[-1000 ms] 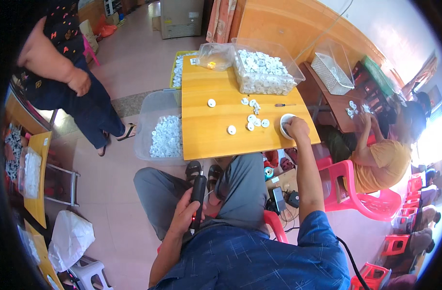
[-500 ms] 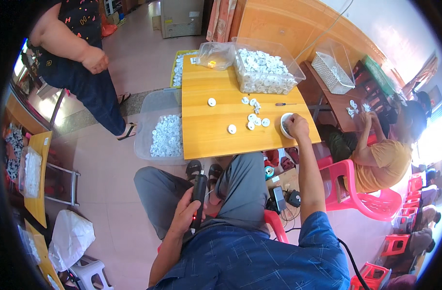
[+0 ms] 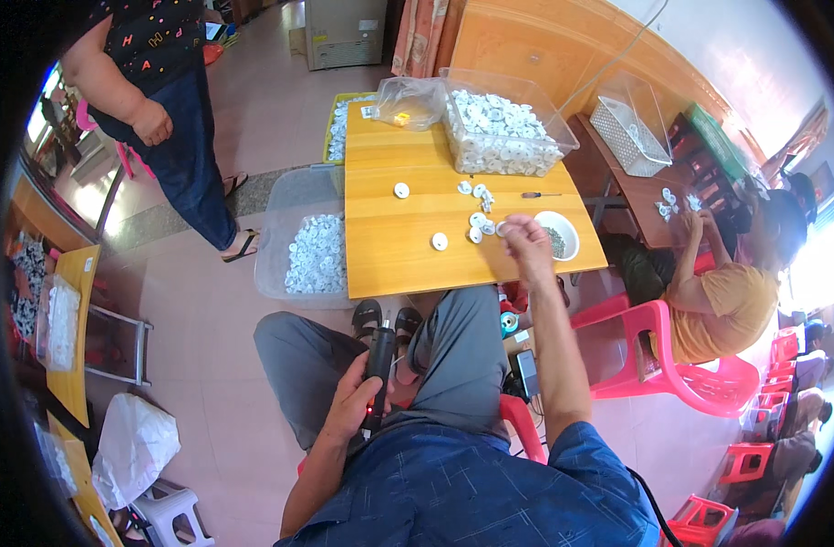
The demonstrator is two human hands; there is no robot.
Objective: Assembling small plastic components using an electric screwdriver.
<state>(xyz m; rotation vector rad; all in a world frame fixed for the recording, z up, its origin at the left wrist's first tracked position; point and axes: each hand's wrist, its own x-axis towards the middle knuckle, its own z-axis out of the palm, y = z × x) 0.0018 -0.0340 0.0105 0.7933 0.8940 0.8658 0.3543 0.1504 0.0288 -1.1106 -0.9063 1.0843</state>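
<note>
White discs [image 3: 476,220] lie loose on the table [image 3: 389,155], a small cluster just left of the right hand [image 3: 517,233], with two singles apart from it nearer the left edge. That hand's fingers are drawn together at the cluster; whether they pinch anything I cannot tell. The left hand [image 3: 353,401] is wrapped around a black driver [image 3: 378,360] between the legs [image 3: 298,351], tip toward the table.

Trouble could come from the bowl [image 3: 573,232]: it stands just right of the right hand, near the table's edge, so a careless swing of the forearm [image 3: 561,365] could tip its grey bits [image 3: 557,242] (too small to make out singly) onto the floor [image 3: 207,383]. If a bit is in those fingers, a loose pinch could lose it among the discs. Lifted too low, the driver could knock the table's edge.
</note>
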